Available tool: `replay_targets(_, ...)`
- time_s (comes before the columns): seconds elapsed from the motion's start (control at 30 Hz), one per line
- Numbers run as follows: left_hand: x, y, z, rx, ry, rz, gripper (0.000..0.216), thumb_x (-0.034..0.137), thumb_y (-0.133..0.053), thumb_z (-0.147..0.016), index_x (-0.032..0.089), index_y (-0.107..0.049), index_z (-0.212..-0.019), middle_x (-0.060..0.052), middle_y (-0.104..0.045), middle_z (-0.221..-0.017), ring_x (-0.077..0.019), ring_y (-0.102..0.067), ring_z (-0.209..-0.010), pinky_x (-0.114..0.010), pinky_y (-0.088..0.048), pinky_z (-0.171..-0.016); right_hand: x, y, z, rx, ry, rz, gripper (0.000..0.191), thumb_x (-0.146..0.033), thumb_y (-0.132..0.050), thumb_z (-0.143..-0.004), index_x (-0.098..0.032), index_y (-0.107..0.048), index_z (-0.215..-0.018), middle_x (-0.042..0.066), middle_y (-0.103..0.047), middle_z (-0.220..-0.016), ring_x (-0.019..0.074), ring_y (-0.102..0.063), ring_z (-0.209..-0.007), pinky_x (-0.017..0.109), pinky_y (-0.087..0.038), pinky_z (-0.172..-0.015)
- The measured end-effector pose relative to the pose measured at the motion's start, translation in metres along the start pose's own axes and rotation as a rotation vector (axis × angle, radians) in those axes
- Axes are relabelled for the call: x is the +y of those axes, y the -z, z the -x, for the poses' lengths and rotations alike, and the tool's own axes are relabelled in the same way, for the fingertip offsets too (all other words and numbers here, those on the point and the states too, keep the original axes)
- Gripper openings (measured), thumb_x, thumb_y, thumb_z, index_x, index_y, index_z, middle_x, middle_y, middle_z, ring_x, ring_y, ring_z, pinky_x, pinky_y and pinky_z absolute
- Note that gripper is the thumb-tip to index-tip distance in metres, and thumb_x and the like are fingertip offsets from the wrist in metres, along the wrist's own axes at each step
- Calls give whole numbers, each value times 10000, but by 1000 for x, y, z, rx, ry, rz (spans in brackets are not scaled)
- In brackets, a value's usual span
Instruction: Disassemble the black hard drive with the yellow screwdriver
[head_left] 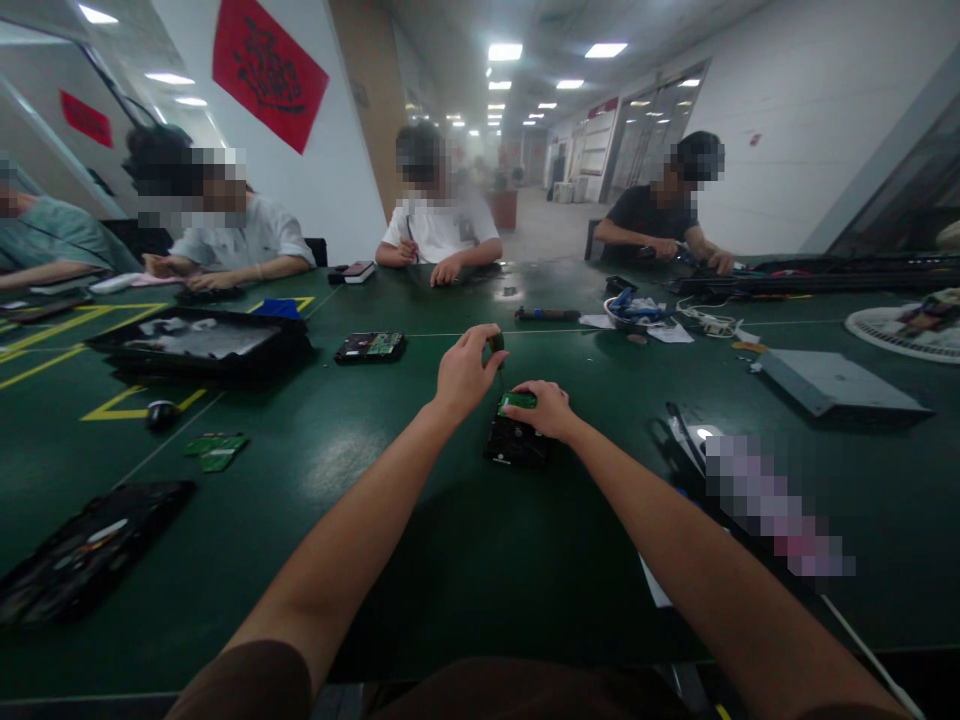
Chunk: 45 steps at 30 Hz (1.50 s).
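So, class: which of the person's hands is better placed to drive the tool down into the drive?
Left. The left hand grips the dark tool handle just above the hard drive, while the right hand lies on it.

Small dark knob-like object [496, 342] pinched in left hand [463, 372]: too small to ID, tip hidden by fingers. Right hand [545, 408] covers far end of black hard-drive-like block w/ green circuit board [516, 440]; board mostly hidden. Pixelated pink-grey strip [780, 510] on dark green counter [375, 520]: blurred, contents unreadable. Black flat tray [86, 548] lower left cut by frame edge. White round fan-like grille [904, 330] cut off at right edge. Faces of persons opposite blurred.
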<state>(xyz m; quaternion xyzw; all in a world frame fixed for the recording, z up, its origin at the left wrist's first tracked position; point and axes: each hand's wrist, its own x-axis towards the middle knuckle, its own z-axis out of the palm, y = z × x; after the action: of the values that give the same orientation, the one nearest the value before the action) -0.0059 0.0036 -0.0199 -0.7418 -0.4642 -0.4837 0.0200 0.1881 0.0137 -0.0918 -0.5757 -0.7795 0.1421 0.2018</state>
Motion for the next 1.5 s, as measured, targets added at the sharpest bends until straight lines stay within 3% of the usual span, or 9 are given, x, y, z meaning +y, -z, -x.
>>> replay_targets(0.33,-1,-3,-1,51,30,129,388,279,-786,-850,206,-541,-1143,-85,-692,-1112,-184,-699,-941,-357,-577,-866,1,0,-1,-16,3,0,541,-679,-696,-814,-334,-696,-1230,59,-668,-1288,325,-532,-1260,481,-389,-1036)
replay_targets(0.53,4,2,-1,19,10,21,246,247,-679,-915,225,-601,-1148,-91,-656,-1156,-204,-672,-980,-358,-572,-858,3,-2,-1,-5,6,3,547,-677,-697,-815,-333,-692,-1240,61,-661,-1306,327,-521,-1274,487,-373,-1054)
replay_targets(0.7,5,2,0,-39,44,-4,282,208,-577,-966,249,-580,-1244,-96,-693,-1203,-234,-691,-1011,-397,-548,-917,2,-2,-1,2,-2,12,549,-676,-709,-803,-333,-700,-1232,61,-669,-1295,334,-527,-1275,488,-381,-1047)
replay_targets(1.0,0,-3,1,-19,110,37,407,326,-743,-883,243,-505,-1201,-88,-736,-1082,-237,-726,-946,-390,-568,-863,1,0,1,6,12,10,523,-653,-715,-814,-331,-698,-1225,56,-667,-1288,322,-529,-1265,466,-391,-1040)
replay_targets(1.23,0,-3,2,-42,75,-33,359,292,-686,-923,226,-528,-1239,-95,-728,-1089,-243,-710,-936,-409,-559,-875,0,0,1,-8,-7,10,557,-669,-705,-814,-316,-690,-1245,70,-657,-1299,334,-513,-1273,480,-373,-1042)
replay_targets(1.5,0,0,1,-5,-64,-115,369,283,-625,-957,250,-625,-1324,-98,-618,-1242,-218,-647,-1066,-348,-544,-915,1,-2,0,4,-7,5,548,-675,-707,-808,-329,-697,-1232,64,-661,-1300,332,-522,-1272,479,-382,-1038)
